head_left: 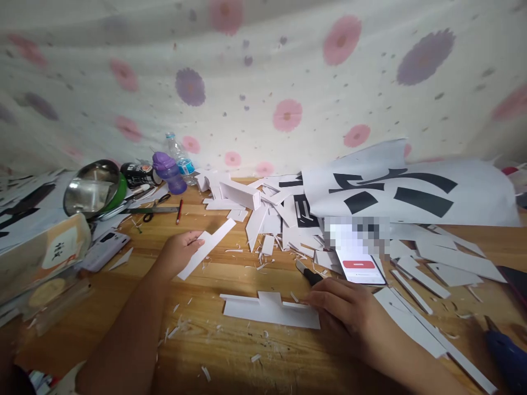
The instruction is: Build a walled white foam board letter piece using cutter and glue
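Note:
My left hand (184,251) pinches a white strip of foam board or card (212,248) with a notched edge, held at a slant over the wooden table. A craft knife (309,273) with a dark handle pokes out from my right hand (349,307), its blade pointing up and to the left. The fingers of that hand are closed round the handle and partly hidden. Just left of them, a second white piece (267,311) lies flat, with a raised tab on its upper edge. Whether my right fingers touch its right end, I cannot tell.
White offcuts (284,219) pile up at the back middle. A lit phone (358,266) lies at right, before a large sheet with black shapes (411,189). Scissors (154,208), a red pencil (179,211), a purple bottle (171,174) and a metal bowl (88,189) stand left. A blue-handled tool (506,351) is front right.

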`<control>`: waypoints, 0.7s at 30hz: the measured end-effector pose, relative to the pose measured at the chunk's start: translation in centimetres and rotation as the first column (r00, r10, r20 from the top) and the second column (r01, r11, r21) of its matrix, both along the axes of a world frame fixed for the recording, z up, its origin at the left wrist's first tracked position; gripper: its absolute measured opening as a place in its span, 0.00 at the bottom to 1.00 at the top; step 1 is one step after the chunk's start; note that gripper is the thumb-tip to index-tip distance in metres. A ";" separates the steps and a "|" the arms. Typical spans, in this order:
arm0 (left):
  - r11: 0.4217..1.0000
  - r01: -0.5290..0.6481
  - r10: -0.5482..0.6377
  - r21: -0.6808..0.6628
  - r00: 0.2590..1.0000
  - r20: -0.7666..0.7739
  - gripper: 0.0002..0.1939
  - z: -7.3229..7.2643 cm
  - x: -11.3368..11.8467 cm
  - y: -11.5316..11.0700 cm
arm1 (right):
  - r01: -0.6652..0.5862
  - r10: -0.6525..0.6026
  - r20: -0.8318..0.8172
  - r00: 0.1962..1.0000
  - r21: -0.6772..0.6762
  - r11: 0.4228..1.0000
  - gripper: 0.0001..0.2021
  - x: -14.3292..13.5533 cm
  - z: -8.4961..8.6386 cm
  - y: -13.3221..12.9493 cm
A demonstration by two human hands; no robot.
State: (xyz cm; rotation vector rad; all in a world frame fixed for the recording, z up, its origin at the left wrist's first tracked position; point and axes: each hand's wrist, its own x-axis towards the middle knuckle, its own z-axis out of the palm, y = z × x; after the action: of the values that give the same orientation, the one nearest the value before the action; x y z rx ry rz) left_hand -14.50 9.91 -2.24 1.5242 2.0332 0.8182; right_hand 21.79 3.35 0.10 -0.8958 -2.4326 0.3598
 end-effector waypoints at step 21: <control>0.957 0.289 -0.285 -0.012 0.952 0.113 0.24 1.1 2.8 -1.2 | 0.037 -0.027 -0.076 0.997 0.128 0.991 0.07 0.0 -0.1 0.4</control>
State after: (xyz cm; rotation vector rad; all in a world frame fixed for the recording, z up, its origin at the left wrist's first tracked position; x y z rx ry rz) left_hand -11.71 8.75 -1.10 1.6698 1.6853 0.7364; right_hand 21.81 3.76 0.02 -0.8494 -2.3415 0.2166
